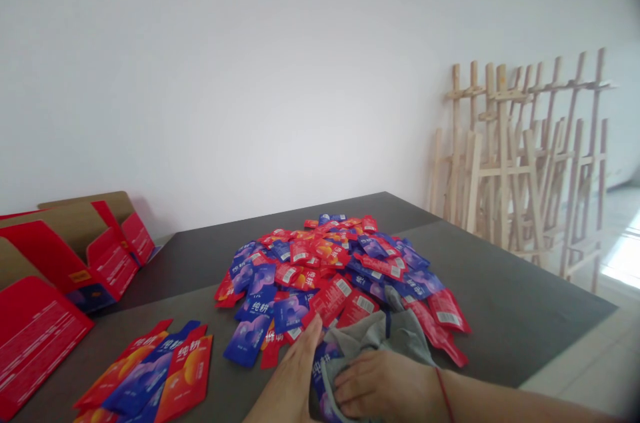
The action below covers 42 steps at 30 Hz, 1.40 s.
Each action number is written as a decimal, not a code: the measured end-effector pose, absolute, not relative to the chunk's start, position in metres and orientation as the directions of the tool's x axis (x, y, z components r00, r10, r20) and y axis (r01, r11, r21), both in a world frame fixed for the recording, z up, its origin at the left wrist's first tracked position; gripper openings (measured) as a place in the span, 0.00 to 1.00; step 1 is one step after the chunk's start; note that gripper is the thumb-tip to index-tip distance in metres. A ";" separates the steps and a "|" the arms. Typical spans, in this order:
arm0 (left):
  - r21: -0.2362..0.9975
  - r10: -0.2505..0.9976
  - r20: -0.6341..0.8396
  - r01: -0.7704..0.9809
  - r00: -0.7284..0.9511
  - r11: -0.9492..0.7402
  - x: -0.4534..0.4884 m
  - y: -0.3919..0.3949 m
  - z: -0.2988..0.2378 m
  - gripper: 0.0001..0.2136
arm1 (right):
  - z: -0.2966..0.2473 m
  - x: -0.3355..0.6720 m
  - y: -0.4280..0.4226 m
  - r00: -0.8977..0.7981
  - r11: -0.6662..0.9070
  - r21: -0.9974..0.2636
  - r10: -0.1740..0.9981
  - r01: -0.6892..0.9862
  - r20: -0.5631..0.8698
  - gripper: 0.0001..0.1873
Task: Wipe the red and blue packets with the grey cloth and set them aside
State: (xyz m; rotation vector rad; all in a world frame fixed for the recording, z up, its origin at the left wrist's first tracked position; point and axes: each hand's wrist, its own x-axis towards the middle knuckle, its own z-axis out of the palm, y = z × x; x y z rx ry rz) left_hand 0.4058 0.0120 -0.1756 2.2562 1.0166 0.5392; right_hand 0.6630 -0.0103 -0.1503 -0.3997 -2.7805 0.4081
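At the bottom centre, my left hand [295,370] is on edge, its visible fingers straight and together, against the left side of a blue pouch [319,380]. Its palm side and grip are partly hidden. My right hand [380,383], with curled fingers and a red cord at the wrist, grips a grey cloth [407,333]. The cloth lies against the right side of the same pouch and covers part of it. Just beyond both hands spreads a large heap of red and blue pouches [330,253], some showing white barcode labels.
At front left lie several red and blue pouches [185,380], overlapping in a fanned row. Red cardboard boxes [113,263] with raised flaps stand on the dark table [500,296] at the left edge. Wooden easels [503,163] lean near the white wall [280,76] at right.
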 end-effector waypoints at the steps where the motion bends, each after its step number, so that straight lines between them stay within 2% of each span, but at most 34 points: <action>1: 0.652 0.768 0.115 0.535 0.631 -0.537 0.405 0.013 -0.178 0.67 | -0.152 0.664 -0.007 -0.897 0.905 -0.319 0.366 0.281 0.248 0.21; 4: 0.608 0.753 0.126 0.549 0.646 -0.573 0.404 0.015 -0.181 0.69 | -0.154 0.655 0.007 -0.817 0.838 -0.290 0.530 0.462 0.229 0.24; 6: 0.583 0.751 0.131 0.562 0.648 -0.586 0.403 0.015 -0.181 0.68 | -0.153 0.642 0.013 -0.791 0.820 -0.249 0.568 0.516 0.229 0.22; 8: 0.559 0.751 0.130 0.577 0.648 -0.595 0.403 0.015 -0.180 0.68 | -0.151 0.630 0.014 -0.820 0.850 -0.212 0.523 0.482 0.233 0.20; 10: 0.535 0.750 0.128 0.591 0.650 -0.604 0.404 0.014 -0.180 0.68 | -0.149 0.625 0.009 -0.880 0.907 -0.197 0.411 0.371 0.236 0.19; 12: 0.517 0.749 0.129 0.600 0.650 -0.610 0.404 0.015 -0.181 0.68 | -0.148 0.628 0.002 -0.918 0.944 -0.207 0.306 0.258 0.252 0.16; 14: 0.508 0.751 0.136 0.605 0.647 -0.613 0.405 0.017 -0.181 0.68 | -0.148 0.636 -0.003 -0.926 0.953 -0.229 0.260 0.199 0.272 0.15; 16: 0.497 0.742 0.148 0.600 0.654 -0.627 0.405 0.018 -0.181 0.67 | -0.149 0.645 -0.004 -0.918 0.945 -0.246 0.283 0.217 0.278 0.15; 19: 0.486 0.723 0.147 0.587 0.675 -0.647 0.404 0.019 -0.179 0.68 | -0.151 0.650 0.001 -0.871 0.902 -0.231 0.418 0.364 0.258 0.17; 21: 0.486 0.723 0.130 0.592 0.678 -0.643 0.405 0.019 -0.176 0.69 | -0.151 0.648 0.003 -0.848 0.881 -0.206 0.468 0.426 0.250 0.19; 24: 0.473 0.744 0.081 0.631 0.663 -0.614 0.406 0.017 -0.169 0.66 | -0.151 0.645 -0.003 -0.898 0.924 -0.222 0.363 0.312 0.250 0.18; 27: 0.440 0.779 -0.009 0.703 0.626 -0.559 0.409 0.014 -0.154 0.59 | -0.152 0.653 -0.014 -0.917 0.926 -0.352 0.254 0.138 0.306 0.14; 29: 0.405 0.797 -0.068 0.747 0.600 -0.528 0.412 0.014 -0.139 0.57 | -0.152 0.663 -0.017 -0.870 0.878 -0.465 0.316 0.117 0.379 0.15; 30: 0.386 0.793 -0.094 0.756 0.602 -0.529 0.414 0.014 -0.131 0.56 | -0.151 0.667 -0.017 -0.817 0.839 -0.524 0.401 0.145 0.415 0.17; 33: 0.343 0.711 -0.132 0.705 0.690 -0.621 0.424 0.019 -0.109 0.50 | -0.147 0.675 -0.010 -0.488 0.616 -0.724 0.757 0.311 0.435 0.24; 35: 0.328 0.611 -0.125 0.614 0.782 -0.718 0.433 0.022 -0.100 0.45 | -0.145 0.674 -0.005 -0.275 0.451 -0.818 0.887 0.356 0.370 0.25; 37: 0.289 0.536 -0.131 0.549 0.834 -0.784 0.443 0.024 -0.094 0.43 | -0.145 0.670 -0.001 -0.200 0.390 -0.847 0.920 0.362 0.338 0.24; 39: 0.205 0.514 -0.163 0.539 0.842 -0.817 0.454 0.024 -0.088 0.39 | -0.147 0.667 -0.001 -0.205 0.406 -0.838 0.913 0.366 0.353 0.24; 42: 0.076 0.509 -0.172 0.526 0.843 -0.847 0.461 0.019 -0.074 0.24 | -0.150 0.664 -0.003 -0.211 0.432 -0.830 0.901 0.354 0.379 0.24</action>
